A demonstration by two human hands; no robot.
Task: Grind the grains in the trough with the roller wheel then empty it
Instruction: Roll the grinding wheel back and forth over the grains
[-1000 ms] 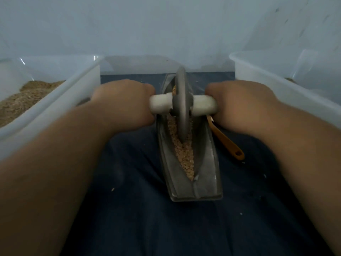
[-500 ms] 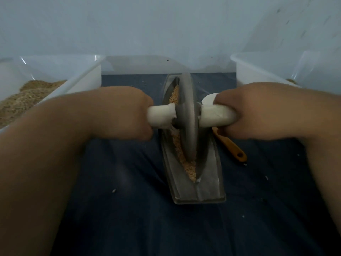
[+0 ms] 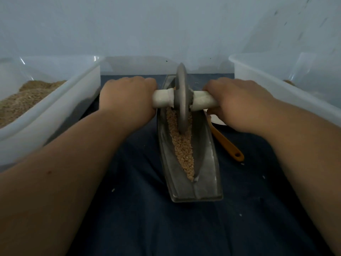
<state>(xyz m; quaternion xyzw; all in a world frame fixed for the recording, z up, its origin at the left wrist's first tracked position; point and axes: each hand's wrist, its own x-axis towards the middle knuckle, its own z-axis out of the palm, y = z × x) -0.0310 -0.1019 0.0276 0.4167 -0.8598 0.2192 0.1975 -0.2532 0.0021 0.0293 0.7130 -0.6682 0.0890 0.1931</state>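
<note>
A grey metal boat-shaped trough (image 3: 204,174) lies lengthwise on the dark blue cloth, its groove filled with tan grains (image 3: 184,150). A grey roller wheel (image 3: 182,100) stands on edge in the groove toward the far end. A white axle handle (image 3: 163,101) runs through the wheel. My left hand (image 3: 127,100) grips the left end of the handle. My right hand (image 3: 238,104) grips the right end. Both fists hide the handle's ends.
A clear plastic bin (image 3: 60,109) at left holds brown ground grain. Another clear bin (image 3: 284,85) stands at right. An orange-handled scoop (image 3: 228,146) lies beside the trough's right side, partly under my right hand. A pale wall rises behind. Loose grains dot the cloth (image 3: 166,228).
The wheel has rolled away from me toward the trough's far end, both hands moving with it. More grain shows in the near part of the groove.
</note>
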